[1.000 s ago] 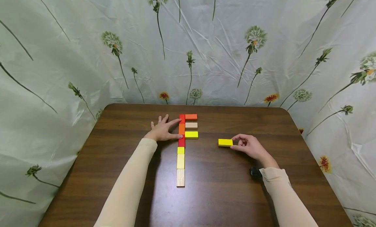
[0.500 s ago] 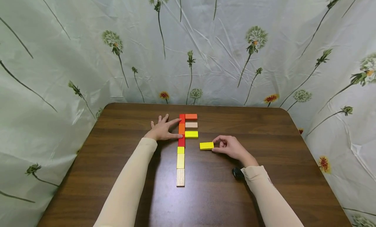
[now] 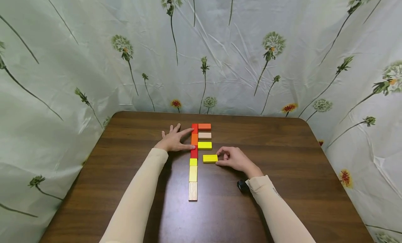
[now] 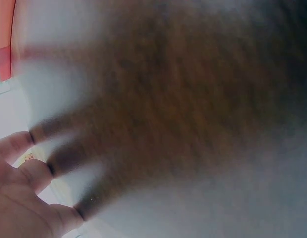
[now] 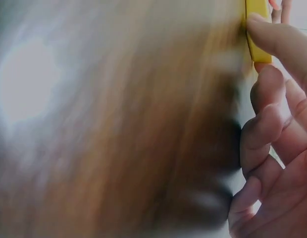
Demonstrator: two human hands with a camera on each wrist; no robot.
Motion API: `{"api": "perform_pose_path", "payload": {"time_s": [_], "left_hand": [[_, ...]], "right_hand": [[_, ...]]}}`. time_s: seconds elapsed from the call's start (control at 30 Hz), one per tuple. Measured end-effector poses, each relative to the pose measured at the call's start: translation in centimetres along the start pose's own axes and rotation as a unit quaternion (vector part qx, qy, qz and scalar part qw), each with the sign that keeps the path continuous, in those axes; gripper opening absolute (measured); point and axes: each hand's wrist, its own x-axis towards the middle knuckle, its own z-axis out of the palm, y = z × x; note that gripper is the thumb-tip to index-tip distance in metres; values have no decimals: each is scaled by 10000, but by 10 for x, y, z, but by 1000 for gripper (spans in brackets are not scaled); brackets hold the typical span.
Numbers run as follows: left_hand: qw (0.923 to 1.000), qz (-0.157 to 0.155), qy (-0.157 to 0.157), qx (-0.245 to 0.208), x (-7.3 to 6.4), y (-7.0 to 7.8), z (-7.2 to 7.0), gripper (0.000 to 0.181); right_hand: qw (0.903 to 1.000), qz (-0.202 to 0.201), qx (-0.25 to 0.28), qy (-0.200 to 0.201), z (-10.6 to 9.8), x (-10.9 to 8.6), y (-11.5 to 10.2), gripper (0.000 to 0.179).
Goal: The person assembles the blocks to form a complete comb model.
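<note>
My right hand pinches the right end of a yellow wooden block between thumb and fingers. The block lies flat just right of a column of blocks, with a small gap. My left hand is spread out; its index finger and thumb touch the column at the upper red block and lower red block. An orange block sits between those two. Below come a small yellow block, a pale yellow block and a striped wood block.
Right of the column, an orange-red block, a tan block and another yellow block stick out sideways, spaced apart. The brown wooden table bears them all. A flowered curtain hangs behind its far edge.
My right hand has carried the yellow block leftward across the table, close to the column beneath the other yellow block. My left hand has stayed in place.
</note>
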Motion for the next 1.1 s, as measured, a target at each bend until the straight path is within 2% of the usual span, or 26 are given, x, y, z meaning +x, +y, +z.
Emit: {"api": "perform_pose_path", "payload": {"time_s": [0.4, 1.1], "left_hand": [[10000, 20, -23, -6, 3, -2, 1, 98], [10000, 8, 21, -82, 4, -3, 4, 97]], "right_hand": [[9995, 154, -257, -55, 7, 7, -16, 30], [9999, 97, -89, -73, 7, 8, -13, 32]]}}
